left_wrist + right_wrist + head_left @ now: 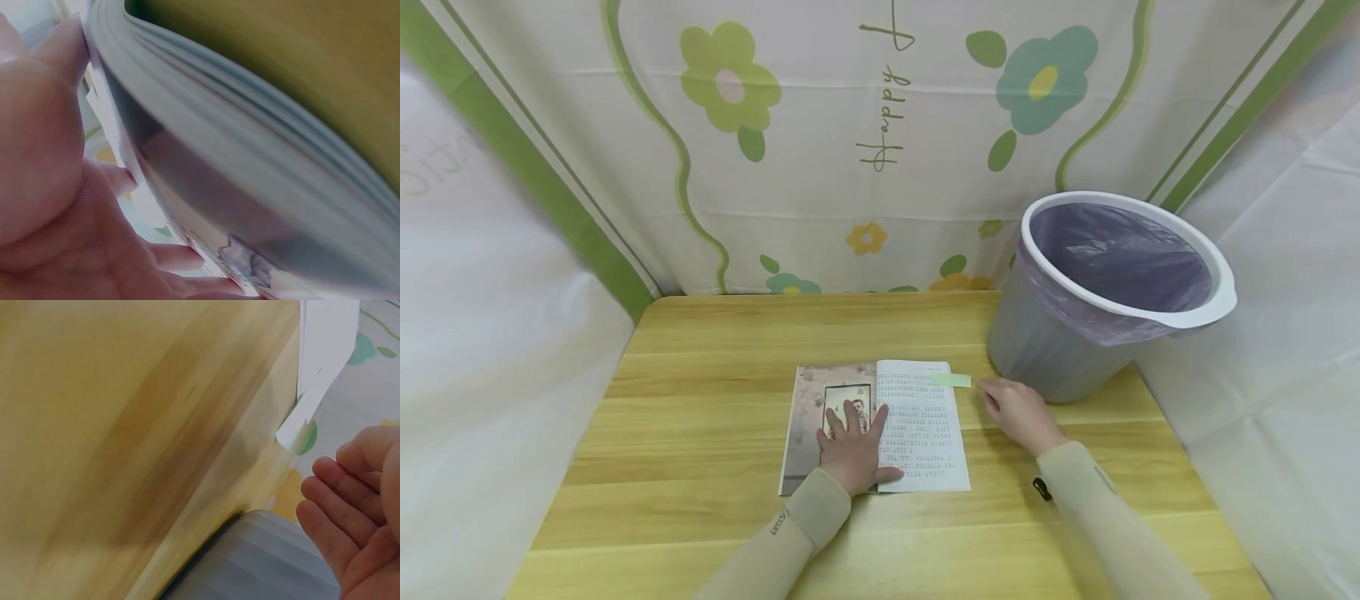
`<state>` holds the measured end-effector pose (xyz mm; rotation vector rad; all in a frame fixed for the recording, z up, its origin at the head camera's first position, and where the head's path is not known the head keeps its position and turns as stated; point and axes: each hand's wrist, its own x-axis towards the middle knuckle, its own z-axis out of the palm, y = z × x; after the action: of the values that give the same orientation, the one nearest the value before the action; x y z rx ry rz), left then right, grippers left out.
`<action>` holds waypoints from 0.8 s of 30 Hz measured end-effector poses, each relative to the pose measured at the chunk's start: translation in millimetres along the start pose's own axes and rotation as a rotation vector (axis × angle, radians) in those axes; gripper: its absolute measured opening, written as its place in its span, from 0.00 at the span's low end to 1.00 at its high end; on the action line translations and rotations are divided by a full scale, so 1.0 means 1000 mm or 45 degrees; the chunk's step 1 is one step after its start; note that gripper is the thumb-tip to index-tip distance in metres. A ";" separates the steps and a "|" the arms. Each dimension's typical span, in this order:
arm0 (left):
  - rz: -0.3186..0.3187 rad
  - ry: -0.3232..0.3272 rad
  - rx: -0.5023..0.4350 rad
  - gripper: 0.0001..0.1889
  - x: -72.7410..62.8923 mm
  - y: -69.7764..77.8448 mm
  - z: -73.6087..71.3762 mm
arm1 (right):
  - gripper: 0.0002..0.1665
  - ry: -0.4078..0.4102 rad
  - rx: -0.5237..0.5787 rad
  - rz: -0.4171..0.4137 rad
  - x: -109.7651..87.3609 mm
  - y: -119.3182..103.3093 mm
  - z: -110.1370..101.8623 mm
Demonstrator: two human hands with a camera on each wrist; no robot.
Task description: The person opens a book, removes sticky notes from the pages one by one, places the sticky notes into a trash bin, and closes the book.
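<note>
An open book (925,446) lies on the wooden table, with a brownish illustrated page on the left and printed text on the right. Fingers spread, my left hand (852,454) rests across its middle, over the illustration and the inner edge of the text page. A pale green sticky tab (951,380) lies at the text page's upper right and sticks out past the edge. Just right of the tab is my right hand (1018,412), fingers loosely curled with nothing held. In the right wrist view a gap shows between its fingertips and the tab (292,430).
A grey trash bin (1045,350) with a white rim and purple liner stands at the table's back right, close behind my right hand. A flowered curtain (820,192) hangs behind the table (700,400), and white cloth hangs at both sides.
</note>
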<state>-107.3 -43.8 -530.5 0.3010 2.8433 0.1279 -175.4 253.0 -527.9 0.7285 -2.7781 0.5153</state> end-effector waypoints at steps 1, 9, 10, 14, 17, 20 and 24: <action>0.001 0.000 -0.004 0.57 0.000 0.000 0.000 | 0.15 -0.013 0.004 0.001 0.002 0.001 0.001; -0.008 -0.007 0.012 0.57 -0.001 0.001 -0.001 | 0.15 -0.084 0.013 0.012 0.019 0.000 0.007; -0.007 -0.008 0.013 0.57 -0.001 0.001 -0.002 | 0.15 -0.091 0.009 0.013 0.021 0.000 0.008; 0.001 0.001 0.005 0.56 -0.001 0.002 -0.003 | 0.15 -0.111 0.000 0.009 0.027 -0.001 0.011; 0.001 0.002 0.005 0.56 -0.001 0.002 -0.003 | 0.15 -0.132 0.006 0.007 0.031 -0.002 0.013; -0.005 0.000 0.005 0.57 -0.001 0.002 -0.002 | 0.16 -0.163 0.004 0.001 0.034 -0.002 0.016; -0.012 -0.004 0.002 0.57 -0.001 0.002 -0.002 | 0.16 -0.191 -0.024 -0.012 0.037 -0.002 0.019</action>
<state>-106.3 -42.3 -528.4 0.2876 2.8417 0.1228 -208.4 227.9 -534.0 0.8071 -2.9117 0.4488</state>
